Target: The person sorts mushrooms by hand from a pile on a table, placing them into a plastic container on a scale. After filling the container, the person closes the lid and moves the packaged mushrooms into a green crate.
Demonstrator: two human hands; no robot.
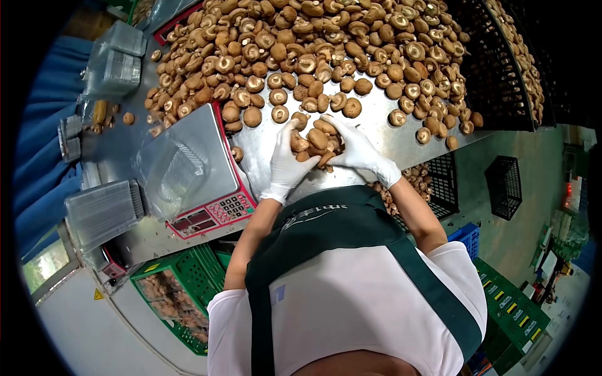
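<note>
Both my hands wear white gloves and cup a cluster of brown mushrooms (318, 141) at the front edge of the metal table (382, 135). My left hand (289, 164) curves round the cluster's left side, and my right hand (360, 149) closes in from the right. Just beyond my fingers lie loose mushrooms and a large heap of them (301, 37). To the left is a red-rimmed scale (221, 156) with a clear plastic tray (175, 166) on its plate.
Stacks of clear trays (103, 210) stand on the left. A black crate of mushrooms (439, 182) sits below the table's right edge; another black crate (501, 69) is at the upper right. A green crate (204, 276) is at the lower left.
</note>
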